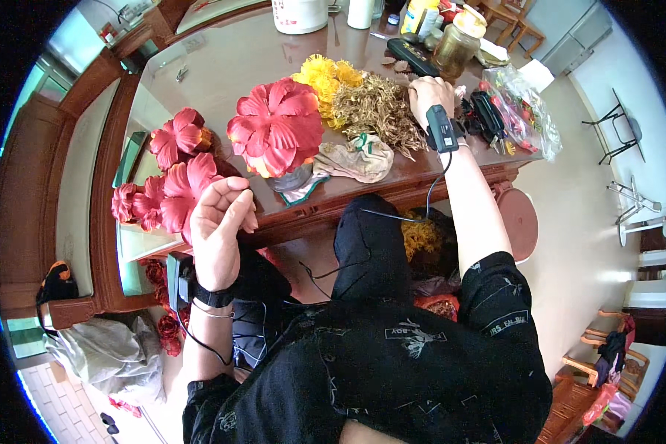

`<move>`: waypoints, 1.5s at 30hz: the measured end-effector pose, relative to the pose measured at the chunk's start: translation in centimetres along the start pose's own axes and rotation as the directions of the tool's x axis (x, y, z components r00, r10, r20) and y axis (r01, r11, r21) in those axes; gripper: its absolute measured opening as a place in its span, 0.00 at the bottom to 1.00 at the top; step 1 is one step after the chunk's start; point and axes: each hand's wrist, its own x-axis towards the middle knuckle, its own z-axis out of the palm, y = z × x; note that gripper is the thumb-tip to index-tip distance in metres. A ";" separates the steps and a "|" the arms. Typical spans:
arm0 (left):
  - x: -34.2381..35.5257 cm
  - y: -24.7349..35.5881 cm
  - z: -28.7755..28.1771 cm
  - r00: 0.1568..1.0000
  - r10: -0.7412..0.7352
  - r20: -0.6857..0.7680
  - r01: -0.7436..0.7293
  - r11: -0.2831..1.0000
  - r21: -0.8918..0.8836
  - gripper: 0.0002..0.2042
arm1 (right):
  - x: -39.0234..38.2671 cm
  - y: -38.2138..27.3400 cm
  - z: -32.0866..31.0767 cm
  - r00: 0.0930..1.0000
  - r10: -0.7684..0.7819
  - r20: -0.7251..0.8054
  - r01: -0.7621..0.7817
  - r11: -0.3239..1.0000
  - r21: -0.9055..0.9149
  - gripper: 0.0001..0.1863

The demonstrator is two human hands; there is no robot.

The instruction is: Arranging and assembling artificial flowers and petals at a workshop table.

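Note:
My left hand (218, 211) is raised at the table's front edge, palm up, with fingers curled in and the thumb against them. What it pinches, if anything, is too small to tell. Beside it lie red artificial flowers (189, 181), and a large red artificial flower (275, 124) rests on a dark round holder (290, 180). My right hand (431, 96) reaches to the right side of a heap of brown-gold strands (377, 109). Its fingers are bent down and together, the tips hidden at the heap. Yellow artificial flowers (322, 78) adjoin that heap.
A pale work glove (359, 159) lies near the front edge. Across the back stand a white tub (300, 15) and a glass jar (457, 48); a black case (411, 58) lies before the jar. A clear plastic bag (522, 111) lies right. Below is a round reddish stool (516, 222).

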 end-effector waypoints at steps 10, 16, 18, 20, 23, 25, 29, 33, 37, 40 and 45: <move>1.5 2.5 0.6 0.965 0.261 -0.035 -0.253 0.956 0.149 0.04 | 2.8 -9.9 -13.4 0.929 0.146 0.341 -0.355 0.085 0.931 0.10; 5.4 5.1 2.1 0.982 0.166 0.092 -0.182 0.959 0.218 0.10 | 5.0 -15.6 -15.7 0.887 -0.249 0.389 -0.384 0.069 0.921 0.10; 6.5 5.6 1.9 0.985 0.085 0.151 -0.120 0.963 0.242 0.11 | 5.7 -16.6 -15.5 0.877 -0.284 0.389 -0.364 0.139 0.921 0.10; 7.5 5.8 1.6 0.980 0.024 0.197 -0.077 0.961 0.266 0.11 | 6.4 -17.3 -15.2 0.863 -0.312 0.399 -0.345 0.214 0.914 0.11; 8.6 5.2 1.4 0.974 -0.016 0.224 -0.039 0.970 0.238 0.10 | 6.5 -17.6 -14.4 0.857 -0.271 0.437 -0.370 0.267 0.890 0.12; 8.9 5.2 1.4 0.974 -0.033 0.222 -0.019 0.973 0.230 0.09 | 6.5 -17.5 -13.6 0.851 -0.262 0.454 -0.390 0.264 0.882 0.12; 9.3 4.7 1.3 0.974 -0.072 0.216 0.042 0.989 0.142 0.08 | 6.5 -17.4 -12.7 0.838 -0.265 0.477 -0.413 0.261 0.872 0.12; 9.7 4.1 0.9 0.974 -0.094 0.207 0.080 0.994 0.072 0.07 | 6.4 -17.6 -12.4 0.835 -0.254 0.488 -0.432 0.248 0.867 0.12; 9.9 4.0 1.0 0.978 -0.098 0.182 0.086 0.994 0.070 0.07 | 6.3 -17.9 -12.6 0.835 -0.235 0.498 -0.438 0.265 0.859 0.12; 9.7 3.5 1.3 0.977 -0.116 0.180 0.107 0.992 0.061 0.07 | 6.0 -17.7 -12.3 0.825 -0.241 0.512 -0.442 0.290 0.849 0.12; 9.6 2.4 1.5 0.984 -0.123 0.132 0.116 0.992 0.055 0.05 | 5.2 -17.9 -11.7 0.807 -0.212 0.552 -0.457 0.369 0.810 0.12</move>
